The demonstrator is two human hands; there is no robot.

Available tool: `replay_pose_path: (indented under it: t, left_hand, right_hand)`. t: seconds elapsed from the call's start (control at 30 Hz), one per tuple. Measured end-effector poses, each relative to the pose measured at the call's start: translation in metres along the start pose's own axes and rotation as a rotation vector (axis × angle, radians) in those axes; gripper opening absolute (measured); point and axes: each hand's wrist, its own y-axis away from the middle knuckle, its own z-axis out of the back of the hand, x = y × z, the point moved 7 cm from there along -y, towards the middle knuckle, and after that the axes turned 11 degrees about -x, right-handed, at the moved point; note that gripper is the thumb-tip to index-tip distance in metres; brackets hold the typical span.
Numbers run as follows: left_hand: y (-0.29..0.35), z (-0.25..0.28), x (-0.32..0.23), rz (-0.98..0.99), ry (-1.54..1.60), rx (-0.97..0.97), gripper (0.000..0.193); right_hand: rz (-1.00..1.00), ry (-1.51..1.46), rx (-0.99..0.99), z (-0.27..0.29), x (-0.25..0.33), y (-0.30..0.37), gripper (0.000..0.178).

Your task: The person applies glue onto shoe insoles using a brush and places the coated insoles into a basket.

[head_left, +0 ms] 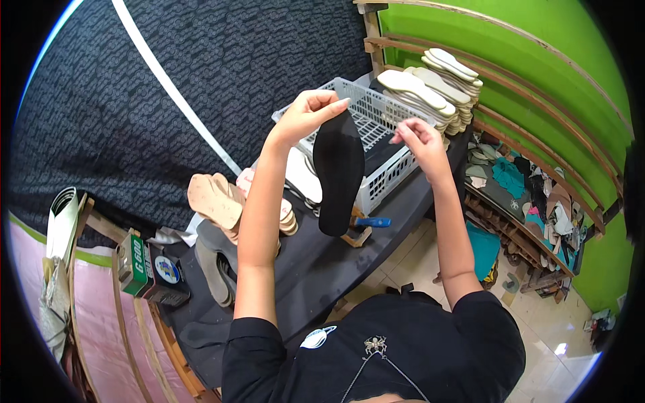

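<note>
My left hand (310,115) is closed on the upper end of a black insole (338,168). The insole hangs down over the table's front part, its lower end near a blue-handled tool (373,221). My right hand (420,139) is raised over the right side of a white plastic crate (403,164), apart from the insole. Its fingers are drawn together in a pinch; whether anything small is between them cannot be made out. Behind the insole, the crate's slotted floor shows in part. White insoles (300,176) lie left of the crate, partly covered by the black one.
Stacks of white insoles (430,94) stand beyond the crate. Beige insoles (216,201) and grey insoles (215,265) lie along the left of the dark-covered table (295,289). A green and dark can (151,272) stands at its left end. Right, a shelf (517,188) holds scraps.
</note>
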Motion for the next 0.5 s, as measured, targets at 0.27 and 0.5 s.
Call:
replay_pose_path:
  t: [0.27,0.5]
  left_hand:
    - [-0.058,-0.038,0.007,-0.043,0.057,0.126,0.034]
    - [-0.094,-0.05,0.013,-0.039,0.019,0.165,0.034]
  right_hand:
    - [0.035,0.037,0.131,-0.017,0.033,-0.047,0.015]
    - [-0.016,0.172,0.169,-0.001,0.019,-0.07,0.016]
